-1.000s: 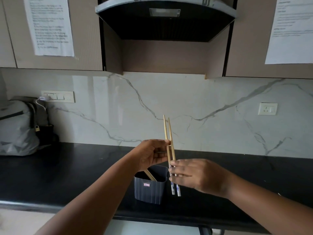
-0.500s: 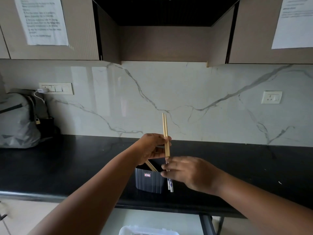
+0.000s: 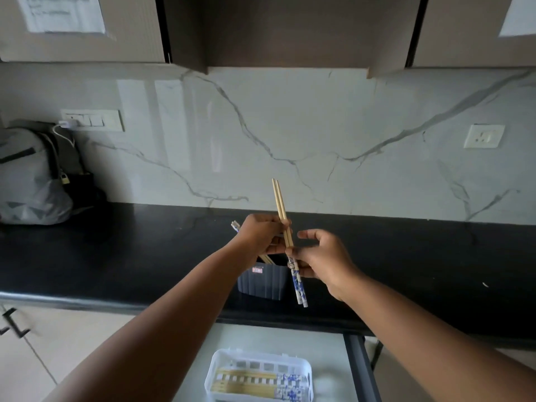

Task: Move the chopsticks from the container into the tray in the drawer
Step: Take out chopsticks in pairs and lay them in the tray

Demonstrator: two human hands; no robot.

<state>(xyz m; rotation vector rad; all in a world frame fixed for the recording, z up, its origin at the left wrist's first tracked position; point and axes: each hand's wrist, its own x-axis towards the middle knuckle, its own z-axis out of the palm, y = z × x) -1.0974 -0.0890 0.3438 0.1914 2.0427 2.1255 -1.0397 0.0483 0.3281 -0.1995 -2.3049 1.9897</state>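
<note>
A pair of wooden chopsticks [image 3: 280,207] with blue-and-white patterned ends stands nearly upright above the dark grey container [image 3: 261,284] on the black counter. My left hand [image 3: 259,235] grips the pair at mid-length. My right hand [image 3: 323,256] pinches it just below, where the pattern starts. More chopsticks lean in the container; one patterned end [image 3: 235,226] pokes out behind my left hand. Below the counter, the white tray [image 3: 219,362] in the open drawer [image 3: 330,361] holds several chopsticks lying flat.
A grey backpack [image 3: 29,181] sits at the far left of the counter [image 3: 116,256], under a switch plate with a plugged charger. A wall socket [image 3: 483,136] is at the right. Cabinet handles [image 3: 14,323] show at lower left.
The view has tilted down, bringing the open drawer and tray into sight. The two sticks have been drawn together, and both hands still hold them above the container.
</note>
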